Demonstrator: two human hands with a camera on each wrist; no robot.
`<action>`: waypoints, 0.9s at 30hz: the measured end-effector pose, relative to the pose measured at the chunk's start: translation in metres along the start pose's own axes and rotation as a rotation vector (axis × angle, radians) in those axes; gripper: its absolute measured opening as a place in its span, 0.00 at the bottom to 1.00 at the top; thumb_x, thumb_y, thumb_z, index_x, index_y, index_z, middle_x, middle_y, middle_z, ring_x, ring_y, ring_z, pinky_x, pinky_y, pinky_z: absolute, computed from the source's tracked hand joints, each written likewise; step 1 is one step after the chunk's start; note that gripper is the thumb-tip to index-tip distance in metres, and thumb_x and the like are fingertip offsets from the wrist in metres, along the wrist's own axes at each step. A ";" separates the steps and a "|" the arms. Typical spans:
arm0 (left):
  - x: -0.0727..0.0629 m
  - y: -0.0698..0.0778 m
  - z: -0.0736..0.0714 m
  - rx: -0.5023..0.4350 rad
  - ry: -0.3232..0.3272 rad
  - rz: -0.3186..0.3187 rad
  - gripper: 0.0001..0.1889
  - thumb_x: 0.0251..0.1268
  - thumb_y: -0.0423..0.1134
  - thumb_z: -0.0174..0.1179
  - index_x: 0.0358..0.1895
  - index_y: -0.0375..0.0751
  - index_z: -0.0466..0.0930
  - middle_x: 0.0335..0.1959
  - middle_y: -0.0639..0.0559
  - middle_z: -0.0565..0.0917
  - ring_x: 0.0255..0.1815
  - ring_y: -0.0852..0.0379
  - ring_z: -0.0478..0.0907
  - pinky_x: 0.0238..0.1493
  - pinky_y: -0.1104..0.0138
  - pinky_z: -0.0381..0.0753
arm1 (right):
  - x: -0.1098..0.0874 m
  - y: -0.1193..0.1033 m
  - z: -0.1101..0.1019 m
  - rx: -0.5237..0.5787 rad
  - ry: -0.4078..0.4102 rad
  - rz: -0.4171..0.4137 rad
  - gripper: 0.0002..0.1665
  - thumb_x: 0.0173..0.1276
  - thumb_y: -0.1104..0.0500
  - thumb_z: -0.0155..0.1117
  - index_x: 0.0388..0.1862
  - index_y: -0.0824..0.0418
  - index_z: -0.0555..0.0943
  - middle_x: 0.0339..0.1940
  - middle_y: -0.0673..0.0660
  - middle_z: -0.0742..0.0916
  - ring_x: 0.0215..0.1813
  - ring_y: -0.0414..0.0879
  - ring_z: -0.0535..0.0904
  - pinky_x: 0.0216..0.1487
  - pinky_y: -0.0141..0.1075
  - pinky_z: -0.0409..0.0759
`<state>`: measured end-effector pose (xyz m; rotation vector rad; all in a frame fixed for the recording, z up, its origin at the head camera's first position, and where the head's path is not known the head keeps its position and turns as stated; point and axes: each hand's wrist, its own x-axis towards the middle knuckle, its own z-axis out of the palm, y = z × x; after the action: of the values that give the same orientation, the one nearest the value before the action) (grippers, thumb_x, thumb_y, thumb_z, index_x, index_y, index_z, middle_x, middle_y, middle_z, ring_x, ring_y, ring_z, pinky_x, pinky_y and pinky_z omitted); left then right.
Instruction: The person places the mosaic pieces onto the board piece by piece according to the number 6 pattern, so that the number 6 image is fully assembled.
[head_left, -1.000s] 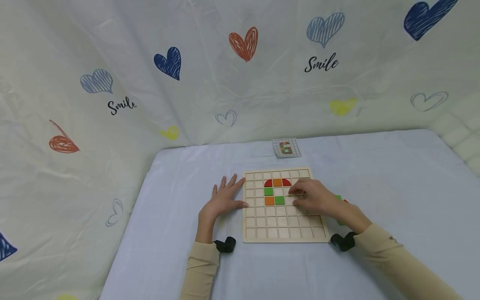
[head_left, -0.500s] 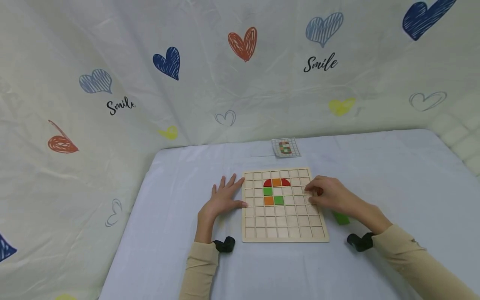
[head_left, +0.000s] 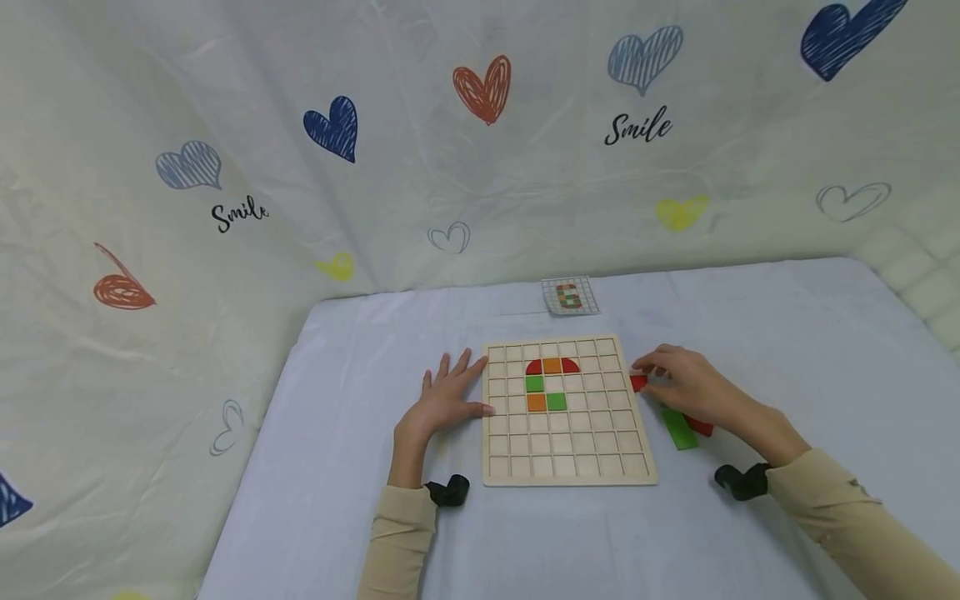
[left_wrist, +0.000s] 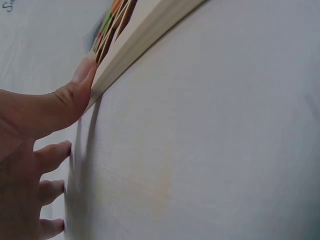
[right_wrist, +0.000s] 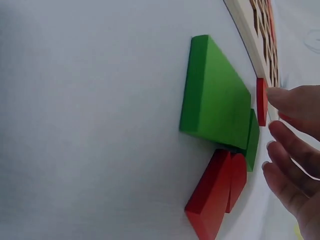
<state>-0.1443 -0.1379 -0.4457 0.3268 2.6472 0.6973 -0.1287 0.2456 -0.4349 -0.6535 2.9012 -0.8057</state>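
Observation:
A wooden grid board (head_left: 600, 468) lies on the white cloth, with red, orange and green pieces in its upper cells, among them an orange square (head_left: 537, 402) and a green square (head_left: 557, 402). My left hand (head_left: 444, 402) lies at the board's left edge with fingers spread, its thumb touching the rim. Beyond the right edge is my right hand (head_left: 693, 385), its thumb and fingers parted around a small red piece (head_left: 638, 382) by the board. In the right wrist view the thumb tip is right at that piece. Green blocks (right_wrist: 220, 95) and red blocks (right_wrist: 210, 200) lie beneath the hand.
Behind the board lies a card (head_left: 571, 296) printed with a grid and a coloured pattern. A white sheet (head_left: 405, 183) with hearts and writing hangs at the back. Black wrist bands (head_left: 448, 491) stick out beside both sleeves.
My right hand has moved from over the board's cells to the right, past its edge. Red and green pieces there have come into sight. The left hand stays where it was.

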 end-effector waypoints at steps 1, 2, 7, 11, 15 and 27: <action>0.000 0.000 0.000 -0.001 0.001 0.001 0.47 0.63 0.54 0.71 0.83 0.55 0.56 0.86 0.48 0.47 0.86 0.38 0.32 0.81 0.36 0.32 | 0.000 0.000 0.000 -0.002 -0.004 0.003 0.18 0.60 0.67 0.76 0.50 0.67 0.87 0.42 0.56 0.87 0.43 0.51 0.81 0.43 0.44 0.83; 0.000 0.000 0.000 0.000 0.000 0.001 0.47 0.63 0.54 0.71 0.83 0.55 0.56 0.86 0.48 0.47 0.86 0.38 0.32 0.81 0.36 0.32 | 0.000 0.001 0.001 -0.002 -0.008 0.007 0.17 0.61 0.67 0.76 0.50 0.67 0.87 0.42 0.57 0.87 0.43 0.51 0.81 0.43 0.44 0.83; -0.001 0.000 0.001 0.003 0.004 0.006 0.47 0.63 0.54 0.71 0.83 0.55 0.57 0.86 0.48 0.47 0.86 0.38 0.32 0.81 0.36 0.33 | 0.001 0.002 0.004 -0.022 -0.025 0.029 0.14 0.61 0.66 0.76 0.47 0.66 0.88 0.43 0.59 0.86 0.43 0.52 0.79 0.45 0.46 0.83; -0.002 0.001 0.000 -0.007 0.006 0.013 0.47 0.63 0.53 0.72 0.83 0.54 0.57 0.86 0.48 0.47 0.86 0.38 0.32 0.80 0.35 0.32 | 0.002 0.003 0.007 -0.025 -0.021 0.045 0.13 0.61 0.66 0.76 0.45 0.66 0.87 0.44 0.59 0.86 0.44 0.52 0.78 0.46 0.47 0.83; -0.002 0.002 0.000 -0.011 0.008 0.015 0.47 0.62 0.52 0.72 0.83 0.54 0.57 0.86 0.47 0.47 0.86 0.38 0.32 0.80 0.35 0.32 | 0.003 0.003 0.008 0.007 -0.008 0.048 0.12 0.61 0.67 0.76 0.43 0.65 0.85 0.41 0.57 0.86 0.42 0.51 0.79 0.46 0.47 0.83; -0.001 0.001 0.001 0.000 0.009 0.009 0.47 0.63 0.53 0.72 0.83 0.55 0.57 0.86 0.48 0.47 0.86 0.38 0.32 0.80 0.35 0.33 | 0.002 0.002 0.006 0.072 0.020 0.008 0.11 0.61 0.69 0.75 0.41 0.61 0.84 0.37 0.51 0.88 0.39 0.44 0.81 0.40 0.37 0.82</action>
<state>-0.1431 -0.1374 -0.4456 0.3359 2.6556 0.7033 -0.1302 0.2434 -0.4415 -0.6303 2.8747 -0.9167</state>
